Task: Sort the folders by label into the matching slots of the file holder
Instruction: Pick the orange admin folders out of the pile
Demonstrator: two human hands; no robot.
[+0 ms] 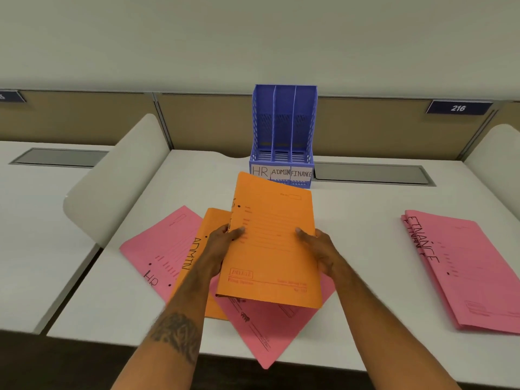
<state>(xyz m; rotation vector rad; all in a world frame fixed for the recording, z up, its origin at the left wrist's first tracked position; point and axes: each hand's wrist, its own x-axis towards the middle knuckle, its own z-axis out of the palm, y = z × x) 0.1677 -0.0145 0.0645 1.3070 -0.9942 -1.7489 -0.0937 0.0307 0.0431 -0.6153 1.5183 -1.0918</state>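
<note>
White desk (365, 209), beige partition (211, 122) behind, plate "216" (458, 108) at right. Blue file holder (283, 128) upright at desk's far edge; three slots labelled HR, ADMIN, FINANCE, nothing visible inside. Held orange folder (275, 249) raised above desk, in front of holder, label not readable. Left hand (222, 237) grips its left edge, right hand (320, 249) grips right edge, thumbs on top. Beneath: orange ADMIN folder (191, 254), pink HR folder (157, 249), another pink folder (270, 333) overhanging near edge. Pink FINANCE stack (461, 271) well apart at right.
</note>
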